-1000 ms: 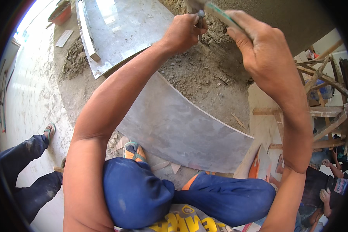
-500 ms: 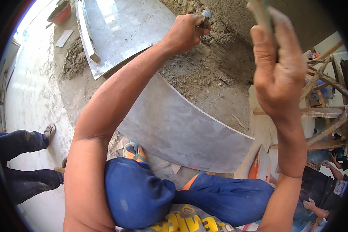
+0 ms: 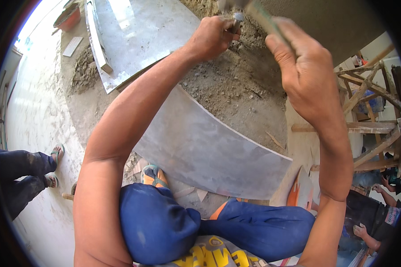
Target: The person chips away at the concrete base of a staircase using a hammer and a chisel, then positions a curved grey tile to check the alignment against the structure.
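My left hand [image 3: 211,39] is closed around a metal chisel [image 3: 238,18], whose pale, battered top sticks out above the fist. In my right hand [image 3: 309,73] is a hammer [image 3: 263,17] with a worn, greenish handle. Its blurred grey head, partly cut off by the upper edge, appears just above the chisel's top; whether they touch I cannot tell. Under both hands lies broken mortar and loose rubble [image 3: 236,84], next to a rough grey cement wall [image 3: 329,26]. The chisel's lower end is hidden by my left hand.
Two large grey slabs [image 3: 214,151] [image 3: 151,31] lie beside the rubble, the farther one carrying a long metal bar [image 3: 98,42]. A reddish bucket [image 3: 68,18] stands far left. Wooden scaffolding [image 3: 365,128] rises at the right. One person's legs [image 3: 24,167] are at left; another person [image 3: 370,218] is lower right.
My right hand has swung the hammer left, bringing its head into view near the chisel's top. My left hand has stayed nearly still. At left, the other person's legs have shifted.
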Motion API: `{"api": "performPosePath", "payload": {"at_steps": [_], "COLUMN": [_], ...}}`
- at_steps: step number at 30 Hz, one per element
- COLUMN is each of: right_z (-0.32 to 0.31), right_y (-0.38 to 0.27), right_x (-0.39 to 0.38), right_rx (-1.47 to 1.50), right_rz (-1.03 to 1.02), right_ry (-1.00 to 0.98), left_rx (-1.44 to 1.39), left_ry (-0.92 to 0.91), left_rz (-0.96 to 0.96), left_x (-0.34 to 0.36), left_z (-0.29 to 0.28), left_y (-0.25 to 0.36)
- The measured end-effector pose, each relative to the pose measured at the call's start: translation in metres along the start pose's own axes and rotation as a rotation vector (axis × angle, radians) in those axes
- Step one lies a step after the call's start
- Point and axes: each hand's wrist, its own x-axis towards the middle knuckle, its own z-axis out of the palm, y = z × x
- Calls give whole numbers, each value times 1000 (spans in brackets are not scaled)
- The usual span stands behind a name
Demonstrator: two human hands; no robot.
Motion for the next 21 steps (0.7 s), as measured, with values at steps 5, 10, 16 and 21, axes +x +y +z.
{"api": "performPosePath", "payload": {"at_steps": [5,10,16,21], "right_z": [10,1,12,19], "right_y": [3,-3,12,-3], "right_x": [-1,-3,-2,-6], "right_rx": [114,43,10,142], "right_rz": [-40,78,136,71], "right_ry": [132,-4,-58,117], "left_rx": [9,9,21,8], "left_ry": [-67,-37,-30,-19], "left_rz": [-150,-20,-33,-18], "left_x": [-3,1,-4,-6], "left_z": [-9,-6,-3,-2], "left_y": [7,4,1,-8]}}
